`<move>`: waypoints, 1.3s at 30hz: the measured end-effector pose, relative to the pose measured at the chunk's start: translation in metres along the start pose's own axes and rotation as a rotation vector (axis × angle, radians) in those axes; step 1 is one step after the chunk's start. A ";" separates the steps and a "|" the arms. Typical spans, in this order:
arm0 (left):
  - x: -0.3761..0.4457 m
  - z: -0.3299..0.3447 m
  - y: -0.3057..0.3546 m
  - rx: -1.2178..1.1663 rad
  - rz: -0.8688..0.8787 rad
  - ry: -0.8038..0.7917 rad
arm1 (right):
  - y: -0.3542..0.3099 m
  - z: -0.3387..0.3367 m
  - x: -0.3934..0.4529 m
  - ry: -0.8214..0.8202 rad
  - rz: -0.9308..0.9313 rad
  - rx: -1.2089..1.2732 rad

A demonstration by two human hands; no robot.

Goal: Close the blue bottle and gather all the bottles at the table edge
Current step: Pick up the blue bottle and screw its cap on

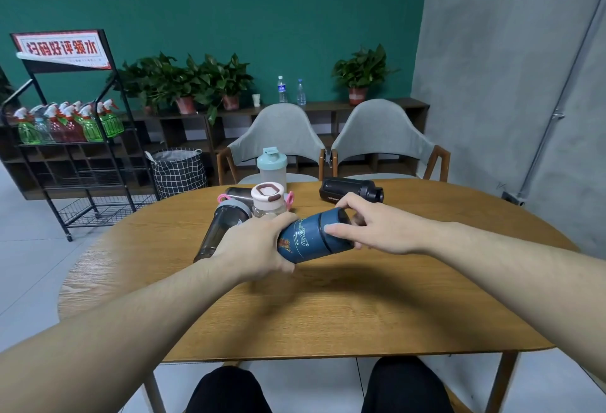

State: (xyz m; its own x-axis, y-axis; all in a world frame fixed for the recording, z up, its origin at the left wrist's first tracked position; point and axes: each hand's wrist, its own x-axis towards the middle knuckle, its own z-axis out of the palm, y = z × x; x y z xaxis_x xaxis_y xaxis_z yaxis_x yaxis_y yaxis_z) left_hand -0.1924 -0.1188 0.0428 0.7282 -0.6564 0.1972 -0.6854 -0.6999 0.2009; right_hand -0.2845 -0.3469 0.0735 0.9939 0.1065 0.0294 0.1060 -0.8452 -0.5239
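The blue bottle [303,240] lies tilted, held just above the wooden table [328,314]. My left hand [254,248] grips its body from the left. My right hand [370,227] has its fingers around the blue cap [334,225] at the bottle's right end. Behind them stand a pink-lidded bottle [267,201] and a pale green-lidded shaker [272,168]. A smoky grey bottle [218,229] lies on its side at the left, with another dark bottle [237,194] behind it. A black sport bottle [349,191] lies on its side at the right.
Two grey chairs [280,137] stand at the table's far side. A black rack [72,130] with spray bottles and a checked basket [178,171] are at the left. My knees show under the near table edge.
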 end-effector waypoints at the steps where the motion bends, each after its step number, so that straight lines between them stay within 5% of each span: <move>1: 0.000 0.000 0.000 0.003 0.004 -0.003 | 0.001 0.000 0.001 -0.004 0.023 0.020; 10: 0.004 -0.003 0.000 -0.003 0.011 -0.021 | 0.006 -0.004 -0.009 0.027 -0.259 -0.282; 20: 0.006 0.002 0.003 0.028 0.020 0.004 | 0.004 0.005 0.002 0.033 0.115 0.200; 27: 0.007 0.000 0.000 0.017 0.015 -0.006 | 0.010 0.000 -0.011 0.077 -0.202 -0.241; 31: 0.008 0.002 0.002 0.045 0.031 0.022 | 0.009 0.003 -0.009 0.115 -0.184 -0.087; 36: 0.009 0.005 0.006 0.066 0.010 0.040 | 0.008 0.010 -0.001 0.120 0.058 0.156; 39: 0.011 0.004 0.007 0.048 -0.004 0.017 | 0.010 0.007 -0.004 0.125 0.025 0.109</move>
State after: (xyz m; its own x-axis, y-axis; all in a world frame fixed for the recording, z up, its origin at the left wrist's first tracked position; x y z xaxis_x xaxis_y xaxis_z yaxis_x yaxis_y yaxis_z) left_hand -0.1892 -0.1313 0.0428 0.7307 -0.6487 0.2130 -0.6808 -0.7157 0.1560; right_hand -0.2872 -0.3526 0.0621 0.9929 0.0145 0.1178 0.0844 -0.7842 -0.6148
